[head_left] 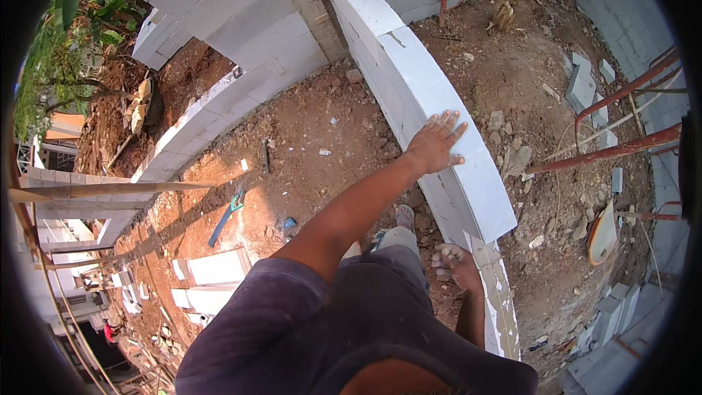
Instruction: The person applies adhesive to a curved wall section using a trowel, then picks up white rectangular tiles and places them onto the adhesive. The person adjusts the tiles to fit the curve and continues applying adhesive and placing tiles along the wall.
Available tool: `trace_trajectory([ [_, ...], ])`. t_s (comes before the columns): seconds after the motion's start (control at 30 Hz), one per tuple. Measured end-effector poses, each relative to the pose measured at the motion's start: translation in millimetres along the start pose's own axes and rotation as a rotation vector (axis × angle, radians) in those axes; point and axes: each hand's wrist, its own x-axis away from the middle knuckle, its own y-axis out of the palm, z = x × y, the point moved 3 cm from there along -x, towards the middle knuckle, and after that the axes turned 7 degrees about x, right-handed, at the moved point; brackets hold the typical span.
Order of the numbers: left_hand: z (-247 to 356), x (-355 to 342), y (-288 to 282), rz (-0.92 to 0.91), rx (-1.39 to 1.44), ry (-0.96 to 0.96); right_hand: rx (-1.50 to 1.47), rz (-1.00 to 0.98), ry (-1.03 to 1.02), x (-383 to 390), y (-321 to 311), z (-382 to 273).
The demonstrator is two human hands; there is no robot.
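Observation:
My left hand (pixel 439 143) lies flat on the top of a long white lightweight block (pixel 479 175), fingers spread toward its right edge. The block sits on a low wall whose near course (pixel 499 300) has a grey mortar-smeared top. Beside the wall, just below the block's near end, is my right hand (pixel 458 267). Its fingers are curled in and grey with dust, and nothing shows in them. On the soil to the left lies a hand saw (pixel 225 218) with a blue blade and green handle.
Red metal scaffold bars (pixel 621 150) stand right of the wall, near loose blocks (pixel 583 88) and a pale oval-faced object (pixel 602 234). White blocks (pixel 216 267) lie lower left. A wooden pole (pixel 110 192) crosses the left. Another low block wall (pixel 219 110) bounds the rubble-strewn soil.

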Motion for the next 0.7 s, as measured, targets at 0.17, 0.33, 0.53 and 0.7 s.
trace_trajectory([
  [0.17,-4.8,4.0,-5.5,0.002,0.076,-0.021,0.868,0.443,-1.062,-25.8,0.5,-315.6],
  [0.33,-5.4,23.2,-8.7,0.161,0.327,-0.436,1.063,0.954,-1.807,-85.0,40.4,-502.6],
  [0.53,-8.2,28.8,2.7,0.126,0.695,-0.740,1.632,0.696,-0.791,-318.9,47.8,-394.8],
  [0.7,-19.3,23.0,33.6,0.099,0.918,-0.764,1.462,0.582,-0.909,-294.5,30.7,-389.0],
])
